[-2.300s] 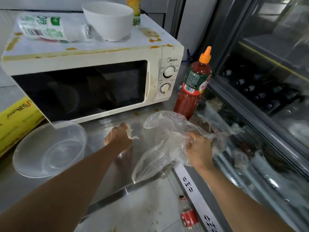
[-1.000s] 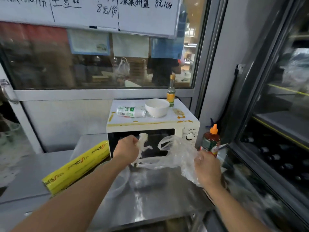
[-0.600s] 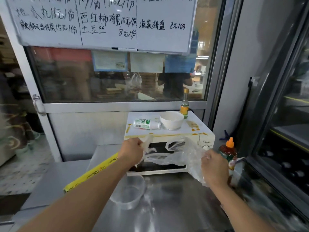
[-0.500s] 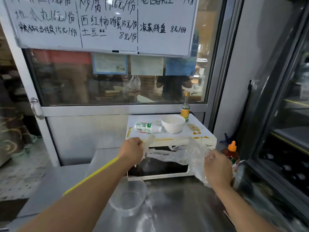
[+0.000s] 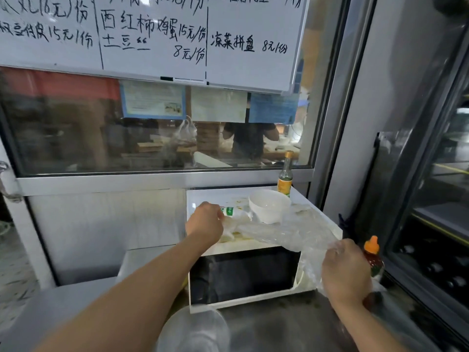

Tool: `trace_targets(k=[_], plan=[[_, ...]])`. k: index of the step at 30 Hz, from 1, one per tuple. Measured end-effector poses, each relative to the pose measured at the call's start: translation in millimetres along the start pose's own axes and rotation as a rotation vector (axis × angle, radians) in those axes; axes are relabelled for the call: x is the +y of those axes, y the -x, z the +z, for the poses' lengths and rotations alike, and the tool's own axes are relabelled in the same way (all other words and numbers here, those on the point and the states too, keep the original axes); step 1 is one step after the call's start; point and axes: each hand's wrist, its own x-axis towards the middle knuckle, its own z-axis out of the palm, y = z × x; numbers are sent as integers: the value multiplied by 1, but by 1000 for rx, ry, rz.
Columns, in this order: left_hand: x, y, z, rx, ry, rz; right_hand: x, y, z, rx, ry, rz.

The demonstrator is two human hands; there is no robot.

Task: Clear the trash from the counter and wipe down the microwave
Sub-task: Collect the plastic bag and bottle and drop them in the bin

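Note:
A white microwave (image 5: pixel 243 274) with yellow stains on its top stands on the steel counter (image 5: pixel 279 326). A clear plastic bag (image 5: pixel 286 235) is stretched over its top between my two hands. My left hand (image 5: pixel 204 223) grips the bag's left edge, right at an empty plastic bottle with a green label (image 5: pixel 234 213) lying on the microwave top. My right hand (image 5: pixel 345 270) grips the bag's right side, in front of the microwave's right end. A white bowl (image 5: pixel 269 205) and a small yellow-labelled bottle (image 5: pixel 284 177) also stand on top.
A clear plastic tub (image 5: pixel 195 331) sits on the counter in front of the microwave. A red sauce bottle with an orange cap (image 5: pixel 373 257) stands to the right, behind my right hand. A glass-door fridge (image 5: pixel 436 212) runs along the right; a window and menu whiteboard (image 5: pixel 152 34) are behind.
Both hands lifted the plastic bag from the counter up to the microwave top. My left hand has reached the lying bottle. The view rose from the counter to the window.

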Motion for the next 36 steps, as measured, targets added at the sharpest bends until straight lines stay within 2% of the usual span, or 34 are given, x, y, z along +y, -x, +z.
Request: trace_targets(k=[14, 25, 32, 36], plan=[[-25, -66, 46, 10, -53, 130, 9, -26, 23, 45, -5, 8], [-30, -85, 48, -215, -316, 176, 12, -27, 34, 19, -24, -44], [-28, -83, 50, -232, -273, 190, 15, -23, 39, 23, -42, -63], [-29, -79, 49, -170, -286, 207, 18, -22, 39, 17, -29, -59]])
